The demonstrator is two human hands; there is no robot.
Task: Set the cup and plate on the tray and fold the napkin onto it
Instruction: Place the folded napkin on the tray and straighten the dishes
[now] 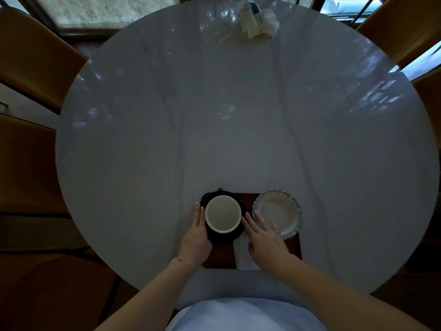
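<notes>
A cup (223, 213), dark outside and pale inside, stands on a black saucer (239, 231) over the left part of a dark brown tray (220, 258) near the table's front edge. My left hand (196, 240) lies flat against the saucer's left side. My right hand (265, 240) rests with spread fingers between the cup and a white scalloped plate (278, 210), which sits on the tray's right part. The right fingertips touch the saucer's right edge and the plate's near rim. A folded white napkin (244, 258) lies on the tray, partly under my right hand.
The round grey marble table (238, 115) holds a crumpled white bundle of paper and packets (257, 20) at its far edge. Orange-brown chairs (35, 56) stand around the table on the left and right. Windows lie beyond.
</notes>
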